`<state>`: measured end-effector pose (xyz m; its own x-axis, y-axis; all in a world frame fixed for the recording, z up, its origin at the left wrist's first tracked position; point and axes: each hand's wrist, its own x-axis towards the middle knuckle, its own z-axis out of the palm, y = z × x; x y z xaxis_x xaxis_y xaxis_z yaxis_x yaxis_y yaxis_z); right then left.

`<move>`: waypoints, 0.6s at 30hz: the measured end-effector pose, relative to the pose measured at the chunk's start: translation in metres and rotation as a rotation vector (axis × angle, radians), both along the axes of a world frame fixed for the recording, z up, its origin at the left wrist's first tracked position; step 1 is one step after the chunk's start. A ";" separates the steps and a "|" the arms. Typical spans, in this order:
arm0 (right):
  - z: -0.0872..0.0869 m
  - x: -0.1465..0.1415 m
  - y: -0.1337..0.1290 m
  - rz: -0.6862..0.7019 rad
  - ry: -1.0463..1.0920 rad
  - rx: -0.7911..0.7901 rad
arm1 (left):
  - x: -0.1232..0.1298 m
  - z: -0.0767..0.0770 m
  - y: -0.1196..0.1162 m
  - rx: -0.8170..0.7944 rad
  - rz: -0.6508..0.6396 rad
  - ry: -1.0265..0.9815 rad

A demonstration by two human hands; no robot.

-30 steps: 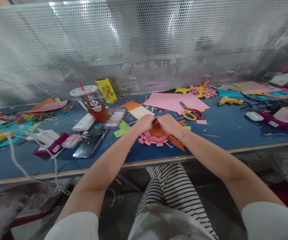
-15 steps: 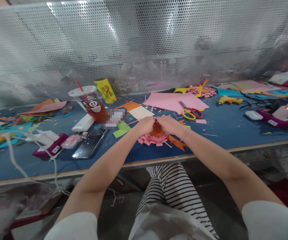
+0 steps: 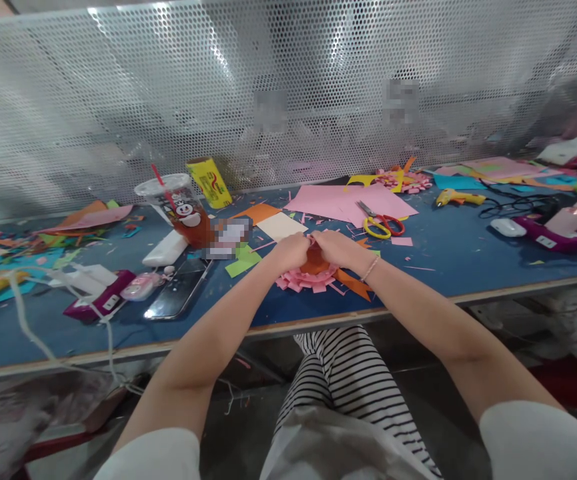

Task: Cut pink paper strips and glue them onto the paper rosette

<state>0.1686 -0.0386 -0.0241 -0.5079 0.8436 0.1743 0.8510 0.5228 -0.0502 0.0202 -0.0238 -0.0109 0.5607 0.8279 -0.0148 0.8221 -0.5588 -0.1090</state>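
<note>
On the blue table, a round paper rosette (image 3: pixel 313 279) lies near the front edge, with a pink fringed rim and an orange middle. Orange paper tails (image 3: pixel 354 285) stick out from its right side. My left hand (image 3: pixel 293 252) is closed at the rosette's far left side, its fingertips curled inward. From the right, my right hand (image 3: pixel 335 248) meets it, also closed, the fingertips of both almost touching above the orange middle. What the fingertips pinch is mostly hidden by the hands. Scissors (image 3: pixel 384 225) with yellow and red handles lie just beyond my right hand.
A pink paper sheet (image 3: pixel 338 203) and a cream square (image 3: pixel 283 227) lie behind my hands. To the left stand a drink cup (image 3: pixel 183 210) and a phone (image 3: pixel 181 290). A yellow glue gun (image 3: pixel 461 198) and a purple power strip (image 3: pixel 551 235) are at right. A perforated metal panel (image 3: pixel 313 80) closes the back.
Both hands stay at the rosette, with only a very slight shift of the fingers. The whole view has moved a little; the objects on the table keep their places.
</note>
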 end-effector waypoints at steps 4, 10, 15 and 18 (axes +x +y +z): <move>-0.002 0.001 0.003 0.035 -0.022 0.024 | 0.000 0.001 -0.002 0.014 0.029 0.021; 0.000 -0.001 0.000 0.071 -0.073 0.028 | 0.003 0.005 -0.008 0.050 0.005 0.077; 0.003 -0.002 -0.005 0.085 -0.073 0.007 | 0.002 0.007 -0.009 0.033 -0.019 0.064; 0.005 0.005 -0.002 0.107 -0.005 -0.042 | -0.005 0.010 -0.001 -0.046 -0.030 0.064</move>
<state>0.1735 -0.0403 -0.0190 -0.5967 0.7907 0.1369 0.7904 0.6086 -0.0697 0.0155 -0.0248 -0.0010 0.5823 0.8080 -0.0896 0.7968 -0.5891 -0.1344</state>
